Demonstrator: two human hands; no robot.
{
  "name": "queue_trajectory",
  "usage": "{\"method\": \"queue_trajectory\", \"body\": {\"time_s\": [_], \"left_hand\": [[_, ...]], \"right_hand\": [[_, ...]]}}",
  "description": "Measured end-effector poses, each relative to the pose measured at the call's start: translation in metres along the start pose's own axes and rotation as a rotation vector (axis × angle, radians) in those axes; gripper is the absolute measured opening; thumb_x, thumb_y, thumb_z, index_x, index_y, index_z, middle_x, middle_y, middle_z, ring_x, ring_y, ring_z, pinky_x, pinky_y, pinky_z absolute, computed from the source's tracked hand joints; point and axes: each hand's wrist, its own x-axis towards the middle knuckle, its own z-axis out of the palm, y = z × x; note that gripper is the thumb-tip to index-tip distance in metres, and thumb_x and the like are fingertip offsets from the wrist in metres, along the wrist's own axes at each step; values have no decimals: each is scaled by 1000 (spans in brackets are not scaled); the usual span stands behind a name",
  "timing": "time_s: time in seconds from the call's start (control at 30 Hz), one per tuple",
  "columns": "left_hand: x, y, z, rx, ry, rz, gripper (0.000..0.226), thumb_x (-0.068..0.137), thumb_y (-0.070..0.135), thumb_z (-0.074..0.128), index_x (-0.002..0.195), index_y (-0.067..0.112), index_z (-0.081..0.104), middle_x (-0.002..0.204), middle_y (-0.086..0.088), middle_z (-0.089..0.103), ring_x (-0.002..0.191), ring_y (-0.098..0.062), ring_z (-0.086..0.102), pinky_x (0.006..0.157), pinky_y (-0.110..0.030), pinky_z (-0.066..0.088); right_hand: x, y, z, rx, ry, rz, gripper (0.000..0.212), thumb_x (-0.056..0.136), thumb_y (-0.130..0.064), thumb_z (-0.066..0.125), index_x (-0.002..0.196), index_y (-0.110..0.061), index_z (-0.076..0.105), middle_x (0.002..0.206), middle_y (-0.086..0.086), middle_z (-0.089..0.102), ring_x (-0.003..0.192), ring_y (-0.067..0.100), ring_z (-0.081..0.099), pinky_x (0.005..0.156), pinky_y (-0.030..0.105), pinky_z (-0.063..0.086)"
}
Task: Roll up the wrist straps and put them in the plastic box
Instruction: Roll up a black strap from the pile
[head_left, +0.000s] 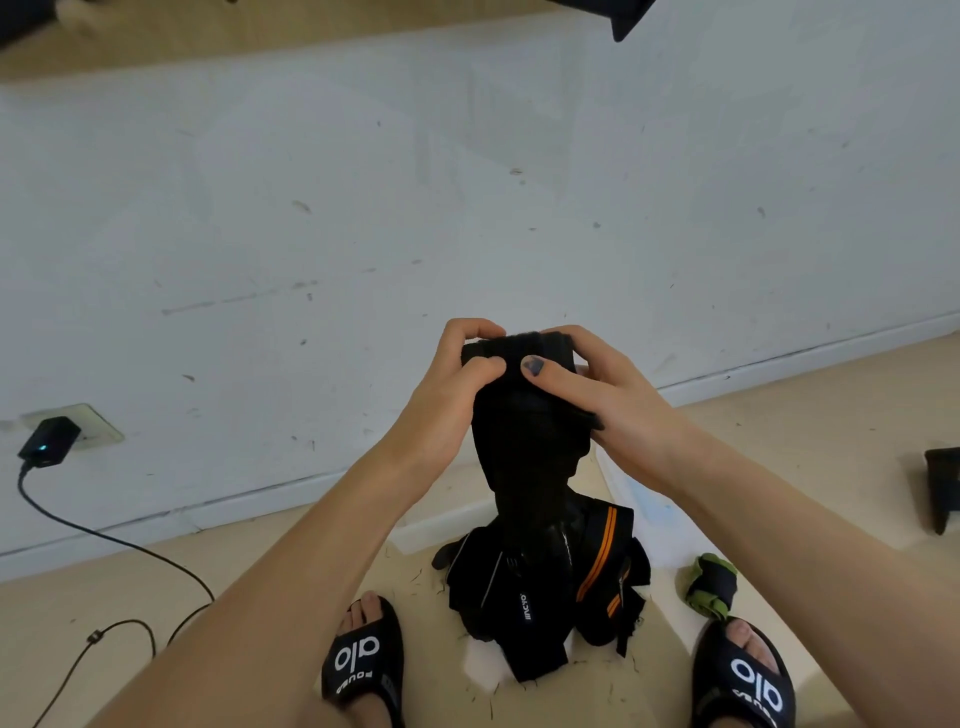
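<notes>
Black charger (49, 439) plugged into wall socket (96, 423), well left of the hands; its cable (119, 543) trails across the beige floor (810, 431). White scuffed wall (467, 182) behind the hands. Two black slides (363, 657) below them. Dark wooden object (943, 486) far right.

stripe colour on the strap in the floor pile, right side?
Orange, a double stripe on a black wrist strap, clearest in the head view, the only one.
</notes>
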Motion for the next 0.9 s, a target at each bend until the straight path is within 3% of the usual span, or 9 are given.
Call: {"method": "queue_trajectory", "body": {"time_s": [0.13,0.2,0.33,0.43,0.57,0.77,0.9], "left_hand": [[1,2,-3,15,12,60,23,105,12,43,114,31,51,103,1,61,83,-3,65,76,-27,56],[2,4,-6,-1,29,71,25,105,10,41,114,32,49,104,1,60,79,1,63,70,-21,52],[2,5,-9,12,48,114,32,105,7,39,103,35,53,105,11,59,88,1,61,76,-25,52],[1,5,-9,32,39,126,35,104,7,39,97,36,56,102,14,59,93,-6,57,79,-28,48],[-3,6,-5,14,-1,135,42,103,4,37,92,39,58,103,13,61,91,-6,58,76,-23,47],[-4,7,-2,1,-51,140,23,87,20,46,92,38,59,108,9,63,101,-11,61,85,-33,49],[-6,6,-2,28,-65,171,37,93,0,51,94,37,56,102,6,62,91,-6,61,76,-25,53]], "right_hand": [[1,-4,-3,74,-21,91,31,107,-32,50,130,-16,63,105,7,75,89,18,72,73,31,54],[2,-5,-7,170,-32,132,35,109,-24,40,135,-16,62,109,15,74,89,24,69,79,37,54],[-1,-5,-12,220,-58,108,44,99,5,45,139,-9,57,112,22,73,91,27,72,81,33,59],[-3,-2,-8,128,-57,54,44,97,1,61,138,-13,56,120,21,73,106,31,72,91,39,58],[1,2,-3,53,44,10,44,91,-2,73,131,-14,59,116,12,76,104,29,75,84,36,59],[3,5,-1,18,83,-16,44,86,11,71,122,-11,61,110,12,75,104,35,74,91,48,60],[3,4,-2,5,61,-17,46,85,13,68,124,-10,61,115,19,73,107,40,72,94,50,59]]}}
